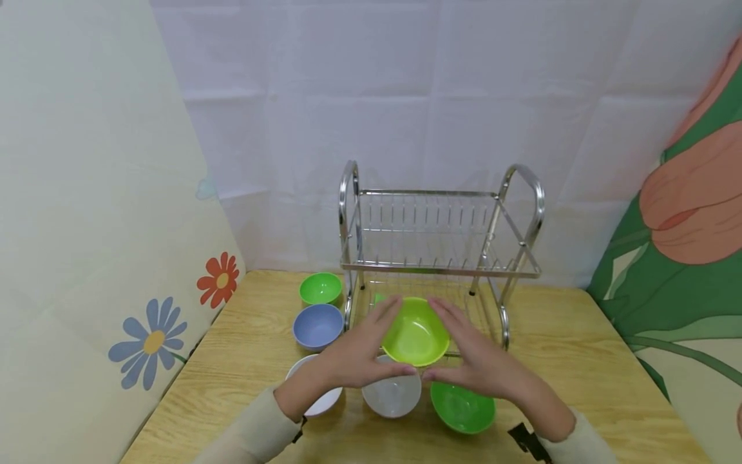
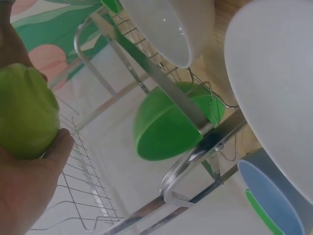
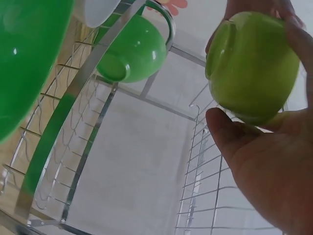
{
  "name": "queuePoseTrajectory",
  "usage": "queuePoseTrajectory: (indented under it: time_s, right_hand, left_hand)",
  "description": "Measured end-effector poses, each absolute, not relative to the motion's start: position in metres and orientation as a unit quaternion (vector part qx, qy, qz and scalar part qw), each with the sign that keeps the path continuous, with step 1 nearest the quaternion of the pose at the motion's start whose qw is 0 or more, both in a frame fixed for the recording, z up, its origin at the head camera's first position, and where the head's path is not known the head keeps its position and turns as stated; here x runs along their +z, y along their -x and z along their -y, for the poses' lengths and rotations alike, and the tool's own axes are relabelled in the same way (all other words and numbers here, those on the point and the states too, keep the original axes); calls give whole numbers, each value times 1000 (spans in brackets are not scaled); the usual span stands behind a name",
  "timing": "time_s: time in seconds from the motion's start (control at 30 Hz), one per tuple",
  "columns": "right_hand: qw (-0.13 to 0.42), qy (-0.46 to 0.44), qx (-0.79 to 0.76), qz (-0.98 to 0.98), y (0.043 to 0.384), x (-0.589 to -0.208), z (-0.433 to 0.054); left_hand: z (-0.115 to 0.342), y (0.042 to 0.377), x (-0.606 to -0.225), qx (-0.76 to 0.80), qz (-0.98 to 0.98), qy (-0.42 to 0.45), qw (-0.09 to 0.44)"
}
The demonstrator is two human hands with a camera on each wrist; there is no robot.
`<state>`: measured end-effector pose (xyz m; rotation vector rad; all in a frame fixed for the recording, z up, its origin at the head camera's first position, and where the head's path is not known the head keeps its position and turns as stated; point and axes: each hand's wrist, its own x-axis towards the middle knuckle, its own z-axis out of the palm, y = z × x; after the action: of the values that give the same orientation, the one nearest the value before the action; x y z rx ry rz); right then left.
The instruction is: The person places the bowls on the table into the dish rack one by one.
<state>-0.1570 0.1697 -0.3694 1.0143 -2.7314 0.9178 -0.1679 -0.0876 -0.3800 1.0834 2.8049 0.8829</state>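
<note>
A yellow-green bowl (image 1: 415, 332) is held between both hands in front of the dish rack, its inside facing the head camera. My left hand (image 1: 364, 353) grips its left side, fingers along the rim and thumb below. On the opposite side my right hand (image 1: 482, 358) holds it the same way. Both wrist views show the rounded outside of the bowl (image 2: 27, 112) (image 3: 254, 68) against the palms and thumbs. Beneath the hands stand a white translucent bowl (image 1: 393, 390) and a larger green bowl (image 1: 464, 407). The left forearm partly covers a white bowl (image 1: 322, 401).
A two-tier metal dish rack (image 1: 440, 269) stands at the back of the wooden table (image 1: 232, 386). Left of it are a small green bowl (image 1: 321, 288) and a blue bowl (image 1: 318, 327). Another green bowl (image 2: 176, 122) sits in the rack's lower tier. A white cloth hangs behind.
</note>
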Motion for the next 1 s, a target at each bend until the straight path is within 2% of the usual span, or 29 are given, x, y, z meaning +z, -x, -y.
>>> queuePoseTrajectory:
  time_s: [0.27,0.53,1.0]
  right_hand:
    - [66,-338,450,824,164,-369,-181]
    - [54,-218,570,790,164,-372,-170]
    - [60,-172,640,747,165,-377,-152]
  left_hand:
    - [92,166,-380,313,-892,-327,1]
    - [85,165,-383,343,-883,-321,-20]
    - [74,166,-389,324,-877,-349,-64]
